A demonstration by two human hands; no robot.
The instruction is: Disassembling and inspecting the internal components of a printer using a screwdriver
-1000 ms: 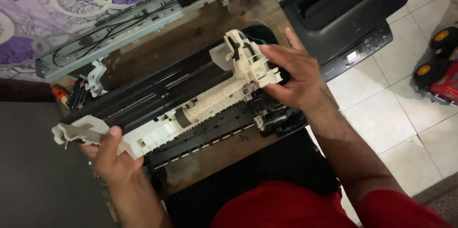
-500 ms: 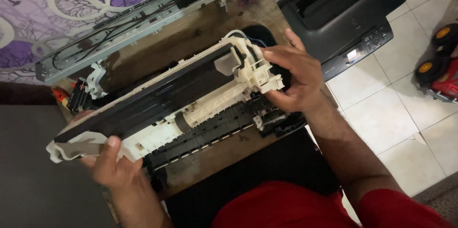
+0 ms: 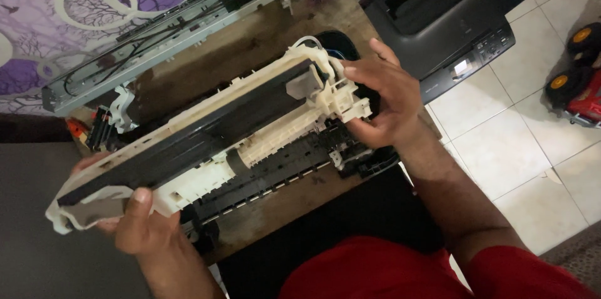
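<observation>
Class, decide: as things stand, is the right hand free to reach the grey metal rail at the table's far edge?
Probably not: the right hand grips the white frame, which lies between it and the rail.

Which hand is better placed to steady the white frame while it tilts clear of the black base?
Probably the right hand: it wraps the white frame's bulky end directly above the black base. The left hand only pinches the far end, off the table edge.

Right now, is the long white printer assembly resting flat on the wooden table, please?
No, both the left hand and right hand hold the white printer assembly lifted above the table.
</observation>
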